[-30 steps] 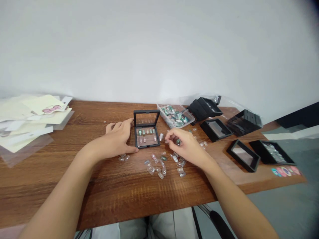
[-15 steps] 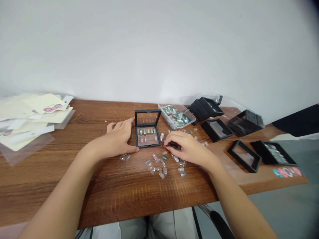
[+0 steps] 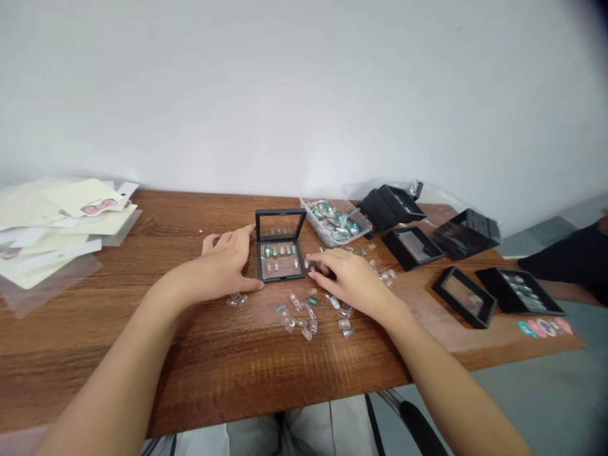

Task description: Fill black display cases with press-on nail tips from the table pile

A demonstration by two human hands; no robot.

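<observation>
Wooden tabletop (image 3: 95,361) under me, hands apart: my left hand (image 3: 219,263) curves against the left edge of an open black display box (image 3: 280,269), and my right hand (image 3: 350,282) lies over scattered small clear cases (image 3: 299,316) (what its fingertips (image 3: 316,269) touch is hidden), near a plastic tub (image 3: 335,221).

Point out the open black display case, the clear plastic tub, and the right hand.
Open black display case (image 3: 281,279): head view, front edge of its base.
Clear plastic tub (image 3: 314,224): head view, left rim.
Right hand (image 3: 350,283): head view, back of the hand.
</observation>
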